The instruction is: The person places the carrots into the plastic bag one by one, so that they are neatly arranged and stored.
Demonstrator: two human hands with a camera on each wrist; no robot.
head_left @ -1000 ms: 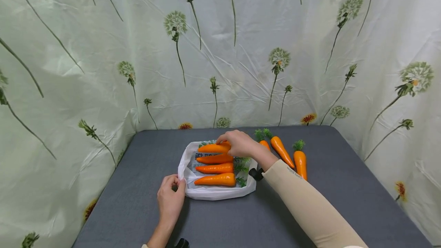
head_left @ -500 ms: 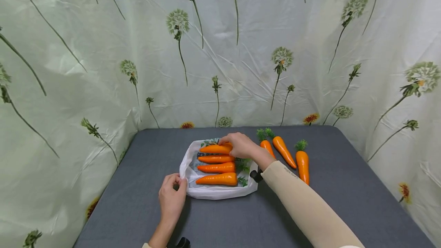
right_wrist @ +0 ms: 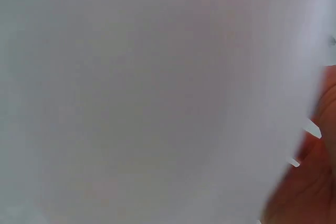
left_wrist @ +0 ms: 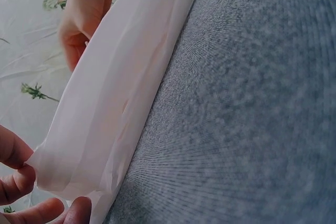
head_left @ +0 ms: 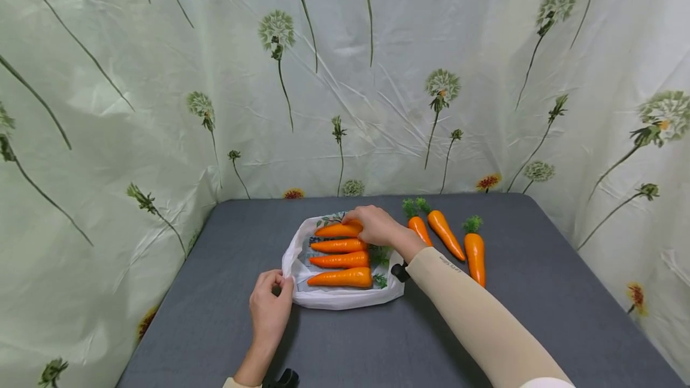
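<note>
In the head view, a white plastic bag [head_left: 345, 300] with its rim turned up lies on the grey table, several orange carrots side by side inside it. My left hand [head_left: 271, 309] pinches the near left corner of the rim between thumb and fingers. Over the far side of the bag, my right hand [head_left: 377, 225] holds the thick end of the farthest carrot [head_left: 333, 230], hiding its top. The nearest carrot [head_left: 341, 278] points left, with green leaves [head_left: 380, 281] at its right. In the left wrist view, left fingers [left_wrist: 16, 148] grip the bag's edge [left_wrist: 105, 108].
Right of the bag lie 3 more carrots with leafy tops: one [head_left: 419, 230] partly behind the right arm, one slanted [head_left: 445, 233], and one [head_left: 474, 258] farthest right. A flower-printed curtain [head_left: 377, 106] hangs behind the table [head_left: 345, 346]. Blurred white fills most of the right wrist view.
The head view has shifted slightly. Both hands keep their places: the left on the bag's corner, the right on the farthest carrot.
</note>
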